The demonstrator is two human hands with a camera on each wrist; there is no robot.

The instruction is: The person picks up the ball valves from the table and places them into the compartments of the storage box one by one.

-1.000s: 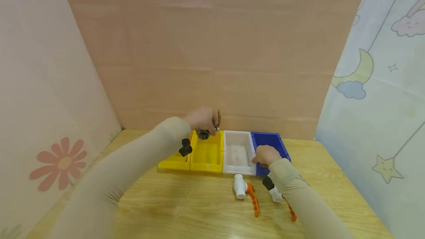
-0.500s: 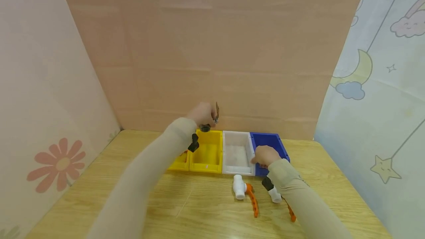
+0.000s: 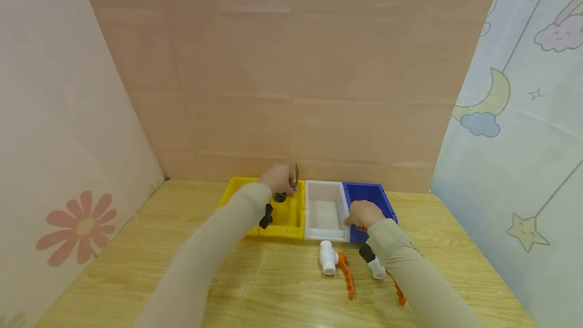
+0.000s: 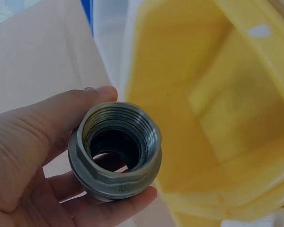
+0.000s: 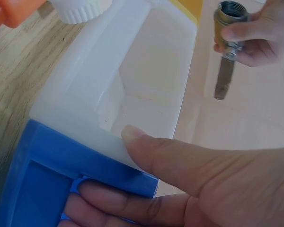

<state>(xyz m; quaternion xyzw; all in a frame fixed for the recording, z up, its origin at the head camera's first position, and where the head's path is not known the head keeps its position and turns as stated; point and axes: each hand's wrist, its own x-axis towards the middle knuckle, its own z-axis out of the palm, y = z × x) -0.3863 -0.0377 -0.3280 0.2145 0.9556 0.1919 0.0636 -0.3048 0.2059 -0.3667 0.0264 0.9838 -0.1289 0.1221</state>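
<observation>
My left hand (image 3: pixel 277 180) holds a metal ball valve (image 4: pixel 118 156) at the back of the right-hand yellow bin (image 3: pixel 288 214). In the left wrist view, thumb and fingers wrap the body, its threaded opening facing the camera. The flat lever handle (image 5: pixel 224 78) sticks out from the valve in the right wrist view. My right hand (image 3: pixel 366 214) pinches the adjoining walls of the white bin (image 3: pixel 324 211) and the blue bin (image 3: pixel 371 194). Its thumb (image 5: pixel 146 146) lies on the white side, the fingers inside the blue one.
Another yellow bin (image 3: pixel 237 184) stands at the row's left end, partly behind my left arm. On the table in front lie a white plastic valve with an orange handle (image 3: pixel 328 258) and a second white valve (image 3: pixel 377 269) partly under my right forearm.
My left hand rose with the ball valve and shifted slightly right, then came down over the right-hand yellow bin. The right hand stays where it was.
</observation>
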